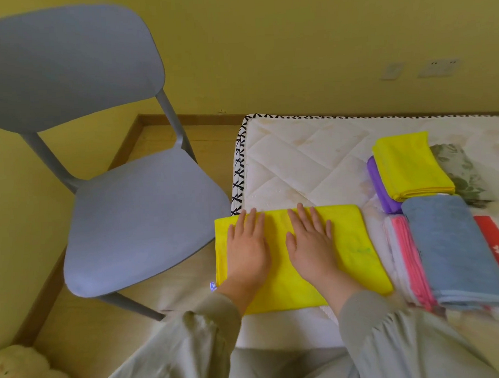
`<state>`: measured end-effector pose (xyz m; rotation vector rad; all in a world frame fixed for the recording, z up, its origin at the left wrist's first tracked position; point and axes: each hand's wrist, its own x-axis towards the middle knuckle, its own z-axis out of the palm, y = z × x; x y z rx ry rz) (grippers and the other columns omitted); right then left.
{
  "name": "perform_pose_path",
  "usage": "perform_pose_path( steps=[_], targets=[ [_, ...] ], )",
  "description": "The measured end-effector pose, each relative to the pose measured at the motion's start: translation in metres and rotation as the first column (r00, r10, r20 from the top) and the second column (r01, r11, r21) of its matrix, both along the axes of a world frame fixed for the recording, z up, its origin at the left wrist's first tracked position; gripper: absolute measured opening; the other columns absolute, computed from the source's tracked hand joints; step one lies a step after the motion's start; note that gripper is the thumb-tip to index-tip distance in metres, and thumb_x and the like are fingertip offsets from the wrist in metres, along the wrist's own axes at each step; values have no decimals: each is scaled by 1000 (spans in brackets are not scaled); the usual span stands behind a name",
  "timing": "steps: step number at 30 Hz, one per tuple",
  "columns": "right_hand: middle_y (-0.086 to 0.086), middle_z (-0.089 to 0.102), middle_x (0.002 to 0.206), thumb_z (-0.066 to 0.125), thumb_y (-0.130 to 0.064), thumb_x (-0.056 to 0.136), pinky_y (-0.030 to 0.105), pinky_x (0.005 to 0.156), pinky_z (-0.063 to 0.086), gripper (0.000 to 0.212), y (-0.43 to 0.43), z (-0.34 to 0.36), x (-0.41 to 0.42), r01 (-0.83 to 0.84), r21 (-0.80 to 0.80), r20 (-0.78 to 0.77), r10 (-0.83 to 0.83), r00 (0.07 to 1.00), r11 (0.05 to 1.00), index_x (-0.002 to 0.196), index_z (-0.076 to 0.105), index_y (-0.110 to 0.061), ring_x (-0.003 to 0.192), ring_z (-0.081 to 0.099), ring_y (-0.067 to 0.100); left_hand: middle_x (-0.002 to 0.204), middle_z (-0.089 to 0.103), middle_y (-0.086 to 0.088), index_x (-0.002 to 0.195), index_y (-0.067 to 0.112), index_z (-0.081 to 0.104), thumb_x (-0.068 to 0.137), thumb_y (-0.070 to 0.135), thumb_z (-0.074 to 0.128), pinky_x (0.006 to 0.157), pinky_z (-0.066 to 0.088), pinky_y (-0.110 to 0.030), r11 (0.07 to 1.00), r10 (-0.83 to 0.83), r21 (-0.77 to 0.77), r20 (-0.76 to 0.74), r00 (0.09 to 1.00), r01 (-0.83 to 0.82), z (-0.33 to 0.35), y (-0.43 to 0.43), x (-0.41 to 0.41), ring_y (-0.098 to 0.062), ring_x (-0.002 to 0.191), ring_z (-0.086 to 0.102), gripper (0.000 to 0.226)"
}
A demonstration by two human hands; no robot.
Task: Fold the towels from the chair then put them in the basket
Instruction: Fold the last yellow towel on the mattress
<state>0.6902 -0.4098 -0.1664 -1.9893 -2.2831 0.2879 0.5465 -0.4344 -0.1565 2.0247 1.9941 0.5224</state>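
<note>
Both hands lie flat, fingers straight and slightly spread, palms down on a folded yellow towel [356, 241] at the near edge of a white quilted mattress [298, 163]. The left hand [246, 246] presses the towel's left portion, the right hand [310, 240] its middle; neither grips anything. The towel's left end overhangs the mattress edge towards a grey-blue chair [141, 216] standing just beside it. To the right on the mattress lie folded items: a second yellow towel [410, 164] over a purple towel [381, 186], a blue towel [451, 245] over a pink towel [408, 256], a red cloth [496, 243] and a floral cloth [465, 173]
</note>
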Motion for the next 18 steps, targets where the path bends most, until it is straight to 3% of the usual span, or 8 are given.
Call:
perform_pose_path(
  steps=[3,7,15,18],
  targets=[
    [-10,-3,160,24,-40,100,47,116,-3,54,1,-8,4,-23,-55,13,24,1000,998,151,10,-34,147,-6,17,160,-5,2,153,26,7,101,36,24,117,-6,-44,994,-50,-102,-152,987,35,-19,-8,13,-21,146,-14,56],
    [-10,-4,160,21,-44,100,48,116,-3,54,10,-13,24,-23,-71,63,28,998,997,151,5,-36,147,-6,16,160,-9,2,152,31,3,98,43,21,116,-8,-45,994,-67,-101,-222,973,45,-27,-9,14,-21,145,-17,58],
    [4,-1,161,22,-42,99,48,118,1,60,23,-4,79,407,-55,54,-405,913,912,153,8,-19,147,-3,20,159,-10,0,152,29,-3,97,48,14,116,-10,-47,990,-87,-129,-264,960,54,-27,-9,14,-23,145,-18,61],
    [4,-2,160,30,-37,99,44,116,-3,60,23,6,55,181,79,21,-183,983,980,152,9,-19,147,-6,20,160,-9,-1,152,29,-2,97,47,16,116,-9,-47,990,-80,-131,-260,962,47,-27,-9,14,-23,146,-17,61]
  ],
)
